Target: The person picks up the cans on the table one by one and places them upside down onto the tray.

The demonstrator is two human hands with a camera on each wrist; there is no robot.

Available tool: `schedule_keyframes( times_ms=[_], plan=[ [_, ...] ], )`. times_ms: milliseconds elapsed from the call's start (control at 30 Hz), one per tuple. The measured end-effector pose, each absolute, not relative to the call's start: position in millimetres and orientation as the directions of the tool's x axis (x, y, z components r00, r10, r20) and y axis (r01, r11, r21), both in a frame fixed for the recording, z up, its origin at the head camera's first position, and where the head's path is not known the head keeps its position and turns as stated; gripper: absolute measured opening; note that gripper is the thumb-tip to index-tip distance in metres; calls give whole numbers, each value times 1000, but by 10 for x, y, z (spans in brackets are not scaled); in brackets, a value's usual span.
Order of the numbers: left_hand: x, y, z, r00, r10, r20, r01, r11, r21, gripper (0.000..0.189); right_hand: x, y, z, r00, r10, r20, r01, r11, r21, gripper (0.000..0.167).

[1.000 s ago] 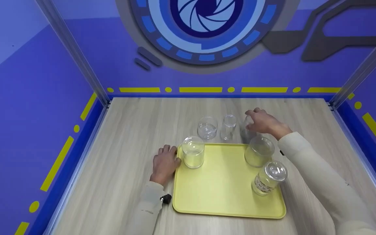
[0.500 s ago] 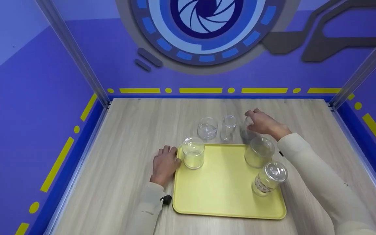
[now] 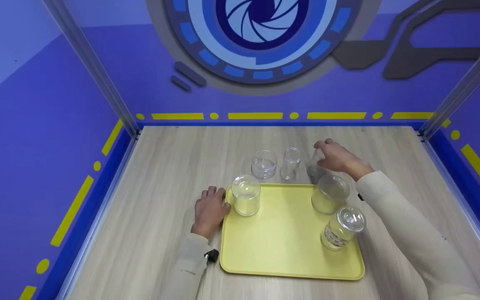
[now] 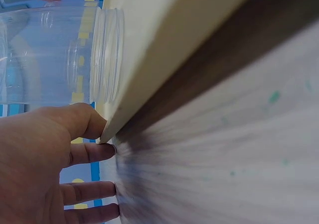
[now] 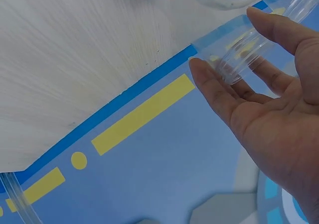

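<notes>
Right hand (image 3: 340,158) curled round clear jar (image 3: 314,171) on counter (image 3: 161,171), toward far edge, just behind yellow tray (image 3: 281,250). Left hand (image 3: 211,210): thumb and index pinching tray rim, far-left corner.

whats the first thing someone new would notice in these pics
Probably the bright yellow tray on the wooden tabletop, with three clear jars standing on it. Next comes the large blue circular emblem on the back wall. Then the right hand, gripping another clear vessel just beyond the tray.
</notes>
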State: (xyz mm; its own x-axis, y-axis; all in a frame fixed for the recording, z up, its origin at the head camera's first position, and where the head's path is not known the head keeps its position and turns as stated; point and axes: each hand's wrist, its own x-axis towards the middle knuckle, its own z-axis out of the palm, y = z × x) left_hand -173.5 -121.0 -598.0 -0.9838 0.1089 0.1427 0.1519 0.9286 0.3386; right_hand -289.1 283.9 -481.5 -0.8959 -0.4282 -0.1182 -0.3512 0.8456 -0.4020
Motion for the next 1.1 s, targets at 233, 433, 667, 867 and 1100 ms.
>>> schedule_keyframes(
  times_ms=[233, 433, 667, 867, 1100],
  plan=[
    [-1721, -1210, -5996, -983, 112, 143, 155, 927, 341, 27, -2870, 2882, -4815, -904, -421, -77, -351, 834, -426, 52],
    [-1718, -1213, -5997, -982, 112, 151, 157, 929, 335, 28, -2838, 2928, -4806, -918, -392, -56, -326, 828, -456, 52],
    [-1707, -1201, -5983, -985, 102, 140, 145, 926, 348, 29, -2785, 2979, -4754, -940, -339, -15, -288, 820, -494, 54],
    [-1717, -1203, -5994, -987, 101, 127, 140, 925, 352, 31, -2754, 3025, -4710, -949, -315, 11, -273, 804, -529, 53],
    [-1733, -1207, -5980, -987, 105, 118, 140, 927, 349, 35, -2714, 3057, -4673, -962, -272, 29, -235, 767, -597, 55]
  ],
)
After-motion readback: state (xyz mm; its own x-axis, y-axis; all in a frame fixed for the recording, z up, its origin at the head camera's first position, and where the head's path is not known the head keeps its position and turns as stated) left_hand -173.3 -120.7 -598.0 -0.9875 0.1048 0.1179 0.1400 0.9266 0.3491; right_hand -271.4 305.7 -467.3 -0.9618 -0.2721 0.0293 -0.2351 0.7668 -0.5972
